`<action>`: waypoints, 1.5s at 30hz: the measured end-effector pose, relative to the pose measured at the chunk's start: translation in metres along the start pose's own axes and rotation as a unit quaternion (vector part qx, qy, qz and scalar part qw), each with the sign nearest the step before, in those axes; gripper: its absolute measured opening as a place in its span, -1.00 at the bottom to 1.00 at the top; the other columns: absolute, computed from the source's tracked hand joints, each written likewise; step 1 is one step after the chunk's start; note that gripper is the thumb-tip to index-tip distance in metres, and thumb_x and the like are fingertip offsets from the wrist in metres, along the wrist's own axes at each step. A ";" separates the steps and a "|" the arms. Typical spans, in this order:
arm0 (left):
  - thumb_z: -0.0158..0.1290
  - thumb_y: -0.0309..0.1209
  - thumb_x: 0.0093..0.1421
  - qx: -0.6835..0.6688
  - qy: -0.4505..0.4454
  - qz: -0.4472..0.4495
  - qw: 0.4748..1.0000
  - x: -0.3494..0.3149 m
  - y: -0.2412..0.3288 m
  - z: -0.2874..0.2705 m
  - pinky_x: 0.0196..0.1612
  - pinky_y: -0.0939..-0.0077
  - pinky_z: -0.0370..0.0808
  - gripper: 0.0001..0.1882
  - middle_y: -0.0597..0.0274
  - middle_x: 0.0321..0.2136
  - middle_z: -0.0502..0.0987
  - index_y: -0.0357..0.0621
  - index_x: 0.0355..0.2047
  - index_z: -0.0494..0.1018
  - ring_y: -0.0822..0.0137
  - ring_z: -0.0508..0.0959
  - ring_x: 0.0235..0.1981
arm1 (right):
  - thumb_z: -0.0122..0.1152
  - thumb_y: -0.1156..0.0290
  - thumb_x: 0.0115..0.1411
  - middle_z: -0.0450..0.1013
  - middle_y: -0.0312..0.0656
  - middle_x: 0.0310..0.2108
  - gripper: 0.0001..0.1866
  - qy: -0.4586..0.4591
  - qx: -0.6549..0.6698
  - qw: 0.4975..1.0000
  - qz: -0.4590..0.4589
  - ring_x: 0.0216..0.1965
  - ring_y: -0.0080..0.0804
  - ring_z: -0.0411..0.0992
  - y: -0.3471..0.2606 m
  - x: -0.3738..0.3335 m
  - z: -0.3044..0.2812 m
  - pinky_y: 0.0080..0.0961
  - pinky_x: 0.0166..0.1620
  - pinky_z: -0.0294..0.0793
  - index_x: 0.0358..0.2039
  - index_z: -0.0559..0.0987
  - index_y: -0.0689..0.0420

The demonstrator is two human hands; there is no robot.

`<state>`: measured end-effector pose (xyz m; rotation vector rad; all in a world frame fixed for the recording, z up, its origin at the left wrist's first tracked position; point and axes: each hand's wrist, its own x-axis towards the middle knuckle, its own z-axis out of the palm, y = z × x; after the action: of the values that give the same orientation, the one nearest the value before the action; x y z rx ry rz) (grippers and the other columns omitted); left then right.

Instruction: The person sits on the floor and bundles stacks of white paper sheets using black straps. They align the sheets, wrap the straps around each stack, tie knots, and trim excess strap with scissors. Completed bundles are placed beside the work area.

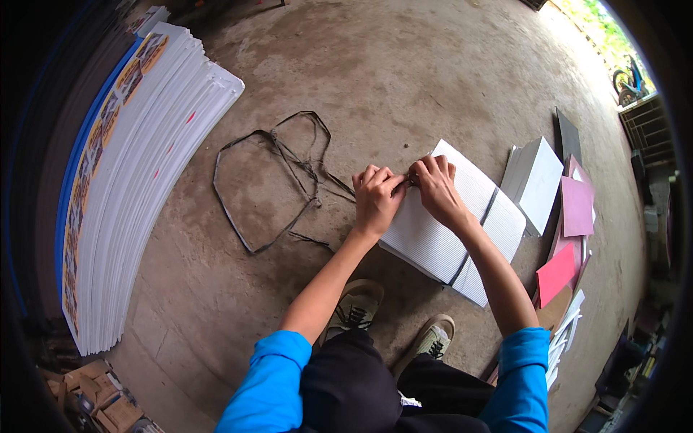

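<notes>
A white bundle of stacked sheets (440, 238) lies on the concrete floor in front of my feet, with a dark strap (475, 242) running across it. At the bundle's near-left edge my left hand (377, 195) and my right hand (433, 184) meet, fingers pinched together on a thin dark string. The string's loose part (278, 173) trails away to the left in loops on the floor. What lies between the fingertips is hidden.
A long fanned row of white printed sheets (137, 173) fills the left side. Another white bundle (538, 180) and pink and red sheets (574, 216) lie to the right. Cardboard scraps (94, 393) sit at lower left. My shoes (393, 321) are below the bundle.
</notes>
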<state>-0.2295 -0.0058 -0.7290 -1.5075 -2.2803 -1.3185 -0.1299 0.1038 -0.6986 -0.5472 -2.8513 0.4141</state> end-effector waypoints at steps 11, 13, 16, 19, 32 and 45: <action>0.07 -0.43 0.11 -0.648 -0.112 -0.393 0.643 -0.022 -0.022 0.034 -0.29 0.75 0.40 -0.79 0.34 -0.39 0.52 -0.26 -0.25 0.48 0.59 0.46 -0.39 | 0.17 0.44 -0.03 0.31 -0.12 -0.29 -0.82 0.110 0.166 0.980 0.019 -0.18 -0.16 0.24 -0.005 -0.014 -0.003 -0.32 -0.09 0.28 -0.38 0.46 0.19; 0.07 -0.43 0.10 -0.621 -0.105 -0.395 0.669 -0.019 -0.020 0.031 -0.30 0.74 0.40 -0.78 0.34 -0.39 0.52 -0.26 -0.25 0.48 0.59 0.46 -0.40 | 0.19 0.42 -0.04 0.31 -0.11 -0.28 -0.82 0.123 0.154 0.979 0.046 -0.19 -0.15 0.23 -0.012 -0.012 -0.001 -0.31 -0.10 0.27 -0.40 0.47 0.19; 0.08 -0.41 0.10 -0.568 -0.118 -0.367 0.727 -0.014 -0.015 0.024 -0.31 0.73 0.40 -0.79 0.31 -0.38 0.52 -0.27 -0.28 0.49 0.59 0.46 -0.40 | 0.20 0.41 -0.06 0.28 -0.09 -0.24 -0.83 0.128 0.104 0.983 0.080 -0.18 -0.12 0.21 -0.015 -0.007 0.003 -0.30 -0.10 0.27 -0.45 0.49 0.21; 0.11 -0.42 0.06 -0.515 -0.129 -0.347 0.773 -0.010 -0.018 0.020 -0.33 0.71 0.40 -0.82 0.33 -0.46 0.53 -0.23 -0.32 0.52 0.58 0.46 -0.43 | 0.18 0.44 -0.07 0.26 -0.07 -0.21 -0.88 0.127 0.063 0.988 0.066 -0.17 -0.09 0.16 -0.017 -0.004 0.006 -0.29 -0.11 0.26 -0.54 0.49 0.24; 0.19 -0.40 -0.09 -0.236 -0.121 0.006 0.964 0.012 -0.056 0.022 -0.33 0.51 0.40 -0.87 0.34 -0.57 0.47 -0.04 -0.46 0.57 0.38 0.41 -0.42 | 0.14 0.51 -0.08 0.24 -0.15 -0.15 -0.85 0.126 0.165 0.967 0.149 -0.17 -0.27 0.13 -0.007 -0.018 0.003 -0.39 -0.09 0.23 -0.66 0.46 0.34; 0.13 -0.34 -0.01 -0.094 -0.117 -0.040 0.988 0.002 -0.018 0.003 -0.10 0.30 0.24 -0.70 0.28 -0.29 0.35 -0.02 -0.22 0.42 0.27 0.31 -0.16 | 0.15 0.48 -0.02 0.17 -0.02 -0.09 -0.72 0.001 0.098 0.990 0.106 -0.03 -0.06 0.12 0.013 -0.071 -0.028 -0.21 0.01 0.22 -0.27 0.36 0.23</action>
<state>-0.2435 -0.0042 -0.7404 -1.7315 -2.4395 -1.4869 -0.0539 0.0944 -0.6874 -0.8125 -2.7178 0.7193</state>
